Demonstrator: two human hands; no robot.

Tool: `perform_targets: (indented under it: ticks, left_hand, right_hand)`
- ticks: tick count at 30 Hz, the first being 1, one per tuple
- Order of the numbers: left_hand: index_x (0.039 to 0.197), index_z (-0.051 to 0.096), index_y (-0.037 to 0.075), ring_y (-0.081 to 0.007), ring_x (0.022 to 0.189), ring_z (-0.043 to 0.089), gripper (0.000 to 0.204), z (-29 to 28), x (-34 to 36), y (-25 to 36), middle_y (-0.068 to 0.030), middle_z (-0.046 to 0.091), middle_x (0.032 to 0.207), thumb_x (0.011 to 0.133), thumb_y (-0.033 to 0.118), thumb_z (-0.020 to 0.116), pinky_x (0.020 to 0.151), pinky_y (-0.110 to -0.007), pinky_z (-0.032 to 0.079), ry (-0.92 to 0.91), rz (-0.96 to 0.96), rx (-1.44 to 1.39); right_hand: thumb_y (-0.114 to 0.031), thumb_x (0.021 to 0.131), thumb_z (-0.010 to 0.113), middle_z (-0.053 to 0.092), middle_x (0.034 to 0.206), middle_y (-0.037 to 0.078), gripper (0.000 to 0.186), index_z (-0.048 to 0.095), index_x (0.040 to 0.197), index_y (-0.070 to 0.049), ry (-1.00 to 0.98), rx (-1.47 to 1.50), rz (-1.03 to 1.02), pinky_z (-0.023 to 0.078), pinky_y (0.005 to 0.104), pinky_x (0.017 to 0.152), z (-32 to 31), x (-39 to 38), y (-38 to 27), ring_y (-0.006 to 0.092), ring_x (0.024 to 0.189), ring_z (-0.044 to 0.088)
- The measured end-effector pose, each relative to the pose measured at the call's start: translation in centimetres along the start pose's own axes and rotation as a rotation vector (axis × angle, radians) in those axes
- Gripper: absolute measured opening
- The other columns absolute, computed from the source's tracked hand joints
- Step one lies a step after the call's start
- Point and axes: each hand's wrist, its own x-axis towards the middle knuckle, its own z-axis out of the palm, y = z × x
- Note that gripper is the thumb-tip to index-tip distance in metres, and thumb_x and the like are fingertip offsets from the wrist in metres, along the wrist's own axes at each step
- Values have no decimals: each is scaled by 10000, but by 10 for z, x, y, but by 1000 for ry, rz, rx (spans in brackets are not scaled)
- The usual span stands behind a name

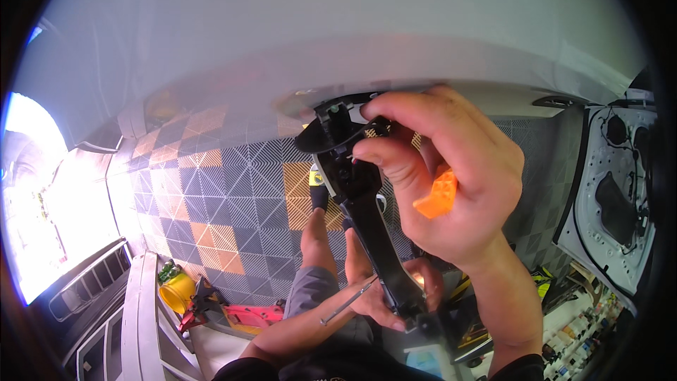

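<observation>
1. Seen from the head camera, a person's right hand (469,176) brings thumb and forefinger together at the upper end of a long black plastic part (377,240). Whether they pinch its dark collar (317,141) or a smaller piece there cannot be told.
2. An orange plastic piece (437,194) is gripped in the right hand's curled fingers, jutting out beside the palm.
3. Below and to the left of that hand, the left hand (374,303) grips the part's lower end. A slim metal rod (345,303) slants out beside it; whether it is held or attached is unclear.
4. A glossy grey vehicle panel (338,21) spreads above both hands, its lower edge just beyond the right fingertips. Patterned floor tiles (247,187) lie below, and a stripped door (610,190) stands well to the right of the right hand.
5. The step in hand appears to be fine fingertip work at the part's upper end, near the panel. The next move probably calls for a steady left-hand hold while the right thumb and forefinger do the delicate work.
</observation>
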Motion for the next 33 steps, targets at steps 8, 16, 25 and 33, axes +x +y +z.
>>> perform_targets:
  ticks: [8, 16, 25, 33]
  left_hand:
    - [1192, 548, 73, -247, 1009, 577, 638, 1, -2, 2, -112, 541, 1070, 692, 203, 921, 854, -389, 500, 33, 16, 58]
    - [1128, 584, 68, -233, 963, 529, 571, 2, -3, 7, -117, 530, 1063, 708, 230, 935, 816, -375, 448, 66, 38, 163]
    - [1092, 579, 70, -231, 982, 528, 554, -2, -6, 7, -103, 540, 1029, 713, 250, 942, 847, -363, 435, 156, 28, 327]
    - [1339, 514, 19, -202, 1210, 529, 894, 16, -9, 11, -88, 577, 1240, 665, 365, 988, 1035, -398, 431, 502, -27, 340]
  right_hand:
    - [-5, 860, 778, 661, 801, 38, 176, 714, 1022, 22, -60, -25, 138, 351, 212, 520, -9, -10, -6, 61, 573, 478]
    - [-22, 958, 694, 678, 843, 32, 135, 697, 1075, 46, -48, 75, 220, 422, 183, 616, -4, -17, -1, 43, 677, 550]
    - [-31, 954, 696, 678, 836, 32, 129, 702, 1069, 28, -50, 130, 325, 414, 192, 600, -6, -16, 0, 53, 654, 547]
    - [1, 941, 702, 701, 994, 159, 439, 444, 1294, 34, 115, 695, 652, 505, 203, 661, 4, -36, -21, 87, 796, 666]
